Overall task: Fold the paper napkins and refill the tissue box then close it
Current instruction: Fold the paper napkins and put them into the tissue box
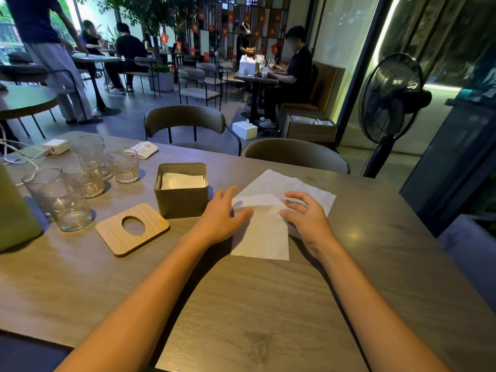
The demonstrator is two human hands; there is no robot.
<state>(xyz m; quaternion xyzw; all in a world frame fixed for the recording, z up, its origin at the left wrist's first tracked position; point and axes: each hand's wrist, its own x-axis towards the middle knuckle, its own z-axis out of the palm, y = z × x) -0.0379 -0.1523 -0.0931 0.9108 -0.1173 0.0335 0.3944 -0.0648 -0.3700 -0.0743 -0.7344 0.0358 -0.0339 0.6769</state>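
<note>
The half-folded napkin lies flat on the table beneath the left hand and right hand, each grip wide, pressing not clasping, just right of the open box and lid, in a dim café.

Quick count on the surface: one box, one lid, one loose napkin, plus a left hand and right hand. Glasses look like five, though the back one might be a stack. Also one charger, one fan and two chairs opposite.
</note>
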